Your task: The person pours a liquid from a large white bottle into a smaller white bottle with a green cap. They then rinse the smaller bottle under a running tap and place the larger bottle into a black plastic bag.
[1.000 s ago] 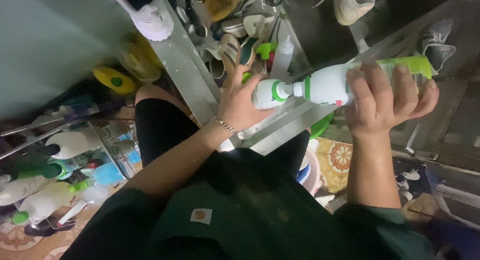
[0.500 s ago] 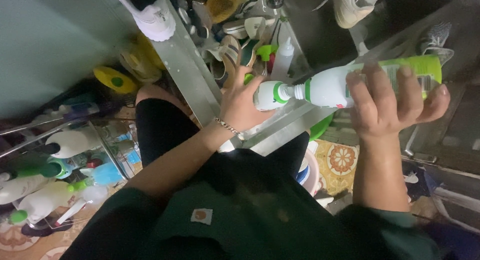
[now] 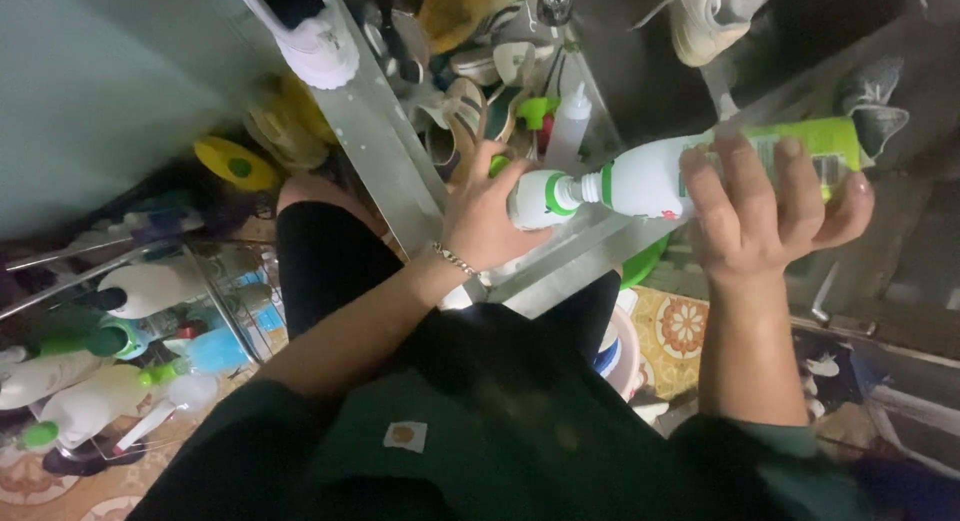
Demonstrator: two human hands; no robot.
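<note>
Bottle [image 3: 700, 171] lies sideways in the air, right hand [image 3: 765, 206] clamped round its body, left hand [image 3: 485, 216] gripping the cap [image 3: 535, 198] end.

Bottle [image 3: 680, 176] (white, green-capped) in both hands

Home washing area, steel sink [image 3: 640, 91], shoes [image 3: 715, 16], detergent bottles [image 3: 100, 406]
</note>
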